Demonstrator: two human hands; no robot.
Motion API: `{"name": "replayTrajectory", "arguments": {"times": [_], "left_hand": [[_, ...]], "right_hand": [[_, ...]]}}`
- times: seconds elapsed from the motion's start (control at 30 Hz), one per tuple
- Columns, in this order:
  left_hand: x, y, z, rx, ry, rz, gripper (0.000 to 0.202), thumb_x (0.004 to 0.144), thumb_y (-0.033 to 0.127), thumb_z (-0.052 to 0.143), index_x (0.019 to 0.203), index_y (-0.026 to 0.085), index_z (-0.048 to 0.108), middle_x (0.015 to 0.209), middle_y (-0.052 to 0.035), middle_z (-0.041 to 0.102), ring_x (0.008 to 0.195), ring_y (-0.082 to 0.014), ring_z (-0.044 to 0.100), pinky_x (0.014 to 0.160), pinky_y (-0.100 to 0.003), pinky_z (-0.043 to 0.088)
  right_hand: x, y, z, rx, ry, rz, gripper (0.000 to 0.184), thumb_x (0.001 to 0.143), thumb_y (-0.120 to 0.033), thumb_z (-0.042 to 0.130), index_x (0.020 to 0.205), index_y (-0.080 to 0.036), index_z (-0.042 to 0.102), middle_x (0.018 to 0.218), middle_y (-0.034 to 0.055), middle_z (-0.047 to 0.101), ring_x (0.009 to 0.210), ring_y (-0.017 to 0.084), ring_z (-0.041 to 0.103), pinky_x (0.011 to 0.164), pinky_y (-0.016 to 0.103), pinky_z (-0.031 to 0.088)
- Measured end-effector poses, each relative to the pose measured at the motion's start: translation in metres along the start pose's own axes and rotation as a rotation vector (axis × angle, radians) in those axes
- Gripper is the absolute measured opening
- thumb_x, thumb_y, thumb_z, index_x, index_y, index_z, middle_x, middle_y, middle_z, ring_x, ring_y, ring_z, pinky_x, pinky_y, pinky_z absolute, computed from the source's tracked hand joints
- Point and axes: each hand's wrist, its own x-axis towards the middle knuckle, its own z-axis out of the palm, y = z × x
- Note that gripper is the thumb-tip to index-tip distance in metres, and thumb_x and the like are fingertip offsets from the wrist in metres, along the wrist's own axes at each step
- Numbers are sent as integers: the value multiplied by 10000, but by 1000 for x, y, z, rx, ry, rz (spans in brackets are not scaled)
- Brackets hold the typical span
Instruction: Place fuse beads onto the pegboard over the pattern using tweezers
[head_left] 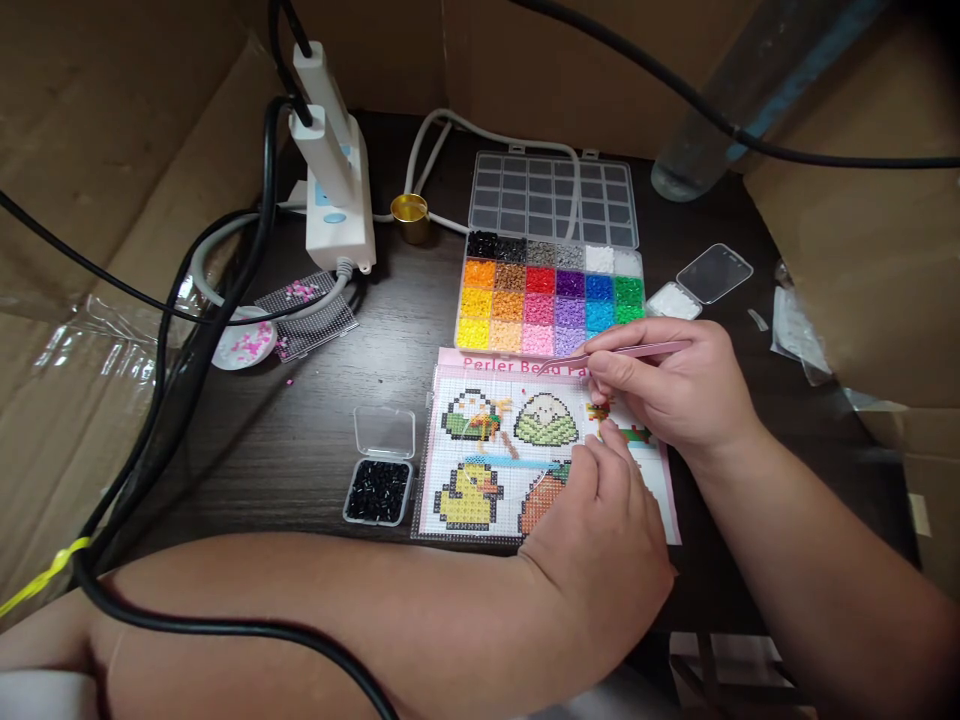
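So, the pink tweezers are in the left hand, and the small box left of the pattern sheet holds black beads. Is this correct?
Not quite: the head view shows pink tweezers in the right hand. The small box left of the pattern sheet holds black beads.

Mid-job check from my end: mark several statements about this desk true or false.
1. The right hand holds slim pink tweezers. True.
2. The small clear plastic box of black beads stands right of the pink-edged printed pattern sheet. False: the box is left of the sheet.
3. The left hand covers part of the sheet. True.
4. The large clear plastic bead case is shut. False: the case's clear lid lies open.
5. The round gold-coloured cup stands left of the case. True.
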Motion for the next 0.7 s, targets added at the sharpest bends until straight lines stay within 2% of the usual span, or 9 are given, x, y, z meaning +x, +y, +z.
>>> {"name": "replayTrajectory", "arguments": {"times": [0.2,0.4,0.7], "left_hand": [[1,-1,0,-22,-13,-6,665,884,565,503,1296,53,603,1397,-242,520,1189,-344,533,963,-428,367],[3,-3,-2,-46,1,-3,573,909,487,483,1268,65,628,1368,-241,547,1163,-331,543,925,-411,381],[4,-3,-2,-58,3,-5,542,898,468,498,1232,72,654,1357,-257,549,1148,-336,556,921,-414,380]], "right_hand": [[0,0,0,-13,-2,-8,160,703,-288,817,787,-166,757,571,20,662,474,131,587,471,275,492],[-1,1,0,-12,7,-13,161,698,-285,819,781,-163,753,583,23,667,476,130,588,469,274,497],[-1,2,-1,-3,1,-30,139,707,-266,810,790,-169,756,566,16,652,481,133,591,482,284,510]]}}
